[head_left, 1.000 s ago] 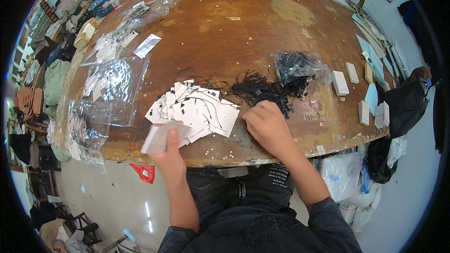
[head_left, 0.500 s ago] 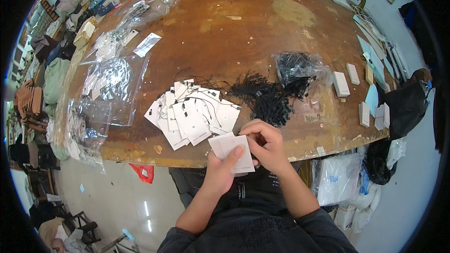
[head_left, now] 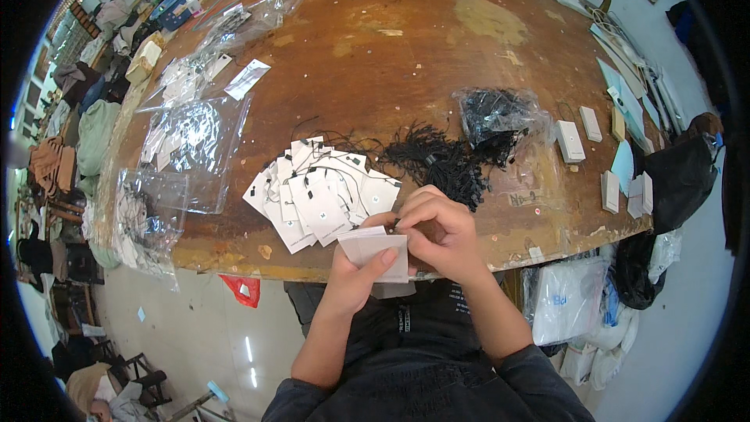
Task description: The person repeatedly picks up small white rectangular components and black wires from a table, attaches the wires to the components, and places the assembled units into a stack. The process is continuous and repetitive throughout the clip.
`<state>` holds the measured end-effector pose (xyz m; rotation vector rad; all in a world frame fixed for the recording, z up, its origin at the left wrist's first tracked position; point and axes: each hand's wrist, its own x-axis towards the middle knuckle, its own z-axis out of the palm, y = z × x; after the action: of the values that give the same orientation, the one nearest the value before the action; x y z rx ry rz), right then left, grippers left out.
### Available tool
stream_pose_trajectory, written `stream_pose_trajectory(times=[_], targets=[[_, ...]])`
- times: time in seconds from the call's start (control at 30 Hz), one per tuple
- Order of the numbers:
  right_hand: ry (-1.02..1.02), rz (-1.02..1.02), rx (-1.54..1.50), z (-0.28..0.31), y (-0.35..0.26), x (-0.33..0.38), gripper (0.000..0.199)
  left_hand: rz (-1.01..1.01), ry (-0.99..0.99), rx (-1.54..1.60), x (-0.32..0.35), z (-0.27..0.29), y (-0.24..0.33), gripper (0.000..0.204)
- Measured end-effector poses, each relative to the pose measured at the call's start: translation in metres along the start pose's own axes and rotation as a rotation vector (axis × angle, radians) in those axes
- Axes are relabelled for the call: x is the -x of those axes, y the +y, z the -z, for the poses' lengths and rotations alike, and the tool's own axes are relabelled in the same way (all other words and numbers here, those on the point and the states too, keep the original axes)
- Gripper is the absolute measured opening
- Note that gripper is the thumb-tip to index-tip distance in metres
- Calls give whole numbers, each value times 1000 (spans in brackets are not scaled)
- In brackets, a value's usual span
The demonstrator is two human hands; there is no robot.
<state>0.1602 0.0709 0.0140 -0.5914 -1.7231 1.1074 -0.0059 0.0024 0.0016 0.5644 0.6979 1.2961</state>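
My left hand (head_left: 353, 281) holds a small stack of white paper tags (head_left: 375, 250) at the near edge of the worn wooden table (head_left: 391, 47). My right hand (head_left: 439, 233) pinches at the top edge of that stack, fingers closed on a thin black string. Just left of my hands lies a fanned pile of white tags with black strings (head_left: 316, 191). Behind my right hand sits a loose heap of black strings (head_left: 441, 160), and beyond it a clear bag of more black strings (head_left: 494, 116).
Clear plastic bags (head_left: 187, 141) with tags lie along the table's left side. Small white boxes (head_left: 570, 141) and pale blue cards (head_left: 623, 164) sit at the right edge. White bags (head_left: 566, 305) hang below the table. Clothing and clutter fill the far left.
My left hand brought the tags from the table's left edge in front of me. My right hand left the black string heap and came to the top of the tags.
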Motion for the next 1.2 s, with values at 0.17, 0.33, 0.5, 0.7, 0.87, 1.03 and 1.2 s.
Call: stream_pose_trajectory(times=[0.17,0.33,0.5,0.7,0.87,1.03,1.2], targets=[[66,-95,-146,-11,-2,-6,14,76,-105,-36,2,0,4,31],[-79,-643,-665,-19,-10,13,27,-205,-38,-31,7,3,13,32],[-2,-485,-465,5,-11,22,21,-359,352,-103,2,17,22,40],[490,-51,-720,11,-23,1,19,-126,256,12,-4,9,10,41],[401,-290,-354,-20,-34,-4,11,-346,363,-346,-7,-10,-4,24],[386,-369,-266,-47,-28,1,5,-390,395,-405,-6,-15,-5,22],[296,-337,56,-42,-24,1,3,-481,429,-488,-5,-19,-5,20]])
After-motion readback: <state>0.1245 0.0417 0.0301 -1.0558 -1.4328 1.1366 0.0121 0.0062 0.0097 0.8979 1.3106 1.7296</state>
